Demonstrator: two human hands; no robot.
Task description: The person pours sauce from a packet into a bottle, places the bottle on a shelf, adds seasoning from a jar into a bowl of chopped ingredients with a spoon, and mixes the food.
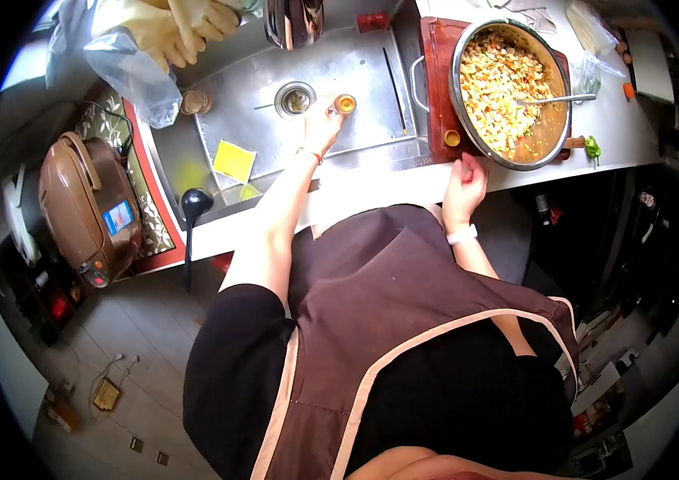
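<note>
Over the sink, my left hand (322,132) is wrapped round a small bottle (345,104) with an orange-brown top facing up. I cannot tell whether the bottle is capped. My right hand (466,192) has its fingers curled in at the counter's front edge, with nothing visible in them. Just beyond these fingers, a small round yellow cap-like piece (452,138) rests on the red board (439,68). On that board stands a large metal bowl (561,136) of chopped, mixed food (503,88). A metal spoon (567,98) leans in the food, its handle over the right rim.
The steel sink (251,76) contains a yellow sponge cloth (234,161) and a small jar (195,102). A black ladle (195,204) hangs over the front edge. A brown rice cooker (87,208) stands left. Rubber gloves (167,28) and a plastic bag (135,76) lie behind. A green pepper (592,147) is right.
</note>
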